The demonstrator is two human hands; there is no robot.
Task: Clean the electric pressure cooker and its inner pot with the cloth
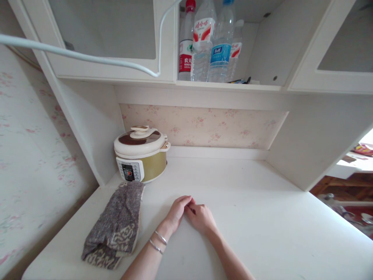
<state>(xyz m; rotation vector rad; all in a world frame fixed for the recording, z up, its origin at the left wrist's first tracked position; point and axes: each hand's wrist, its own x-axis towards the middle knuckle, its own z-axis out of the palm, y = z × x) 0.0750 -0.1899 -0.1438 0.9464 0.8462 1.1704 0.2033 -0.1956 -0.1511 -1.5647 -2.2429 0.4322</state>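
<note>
Grey, cream-patterned fabric cloth [124, 217] is lying on the white desk [262, 217], left of both hands, its long axis pointing toward the olive-and-white round cooker [154, 168]. Left hand [175, 213], the nearer, is meeting the right hand [202, 218]; whether either grip is closed or holding anything, cannot tell.

The cloth [118, 221] lies near left on the table [262, 217], the cooker [154, 167] just beyond it; bottles [202, 54] stand in the cupboard [266, 50] above.
</note>
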